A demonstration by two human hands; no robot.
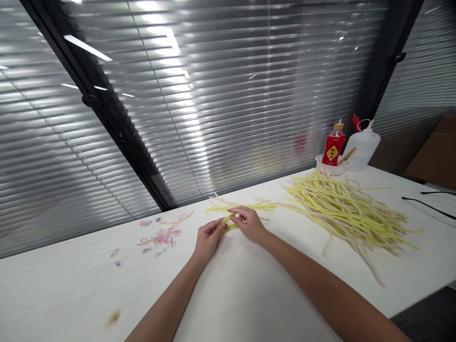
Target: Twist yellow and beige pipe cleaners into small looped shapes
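My left hand (208, 237) and my right hand (249, 222) meet near the middle of the white table (249, 294), both pinched on a small bundle of yellow strands (242, 208) lying flat and running off to the right. A big loose pile of yellow and beige strands (349, 211) spreads over the table to the right of my hands. Left of my hands lies a scatter of small pink and purple rubber bands (162, 236).
At the back right stand a red bottle with a yellow cap (334, 145) in a white bowl (331, 167) and a white squeeze bottle (363, 145). A black cable (427, 204) lies at the far right. Closed blinds behind glass run along the table's far edge.
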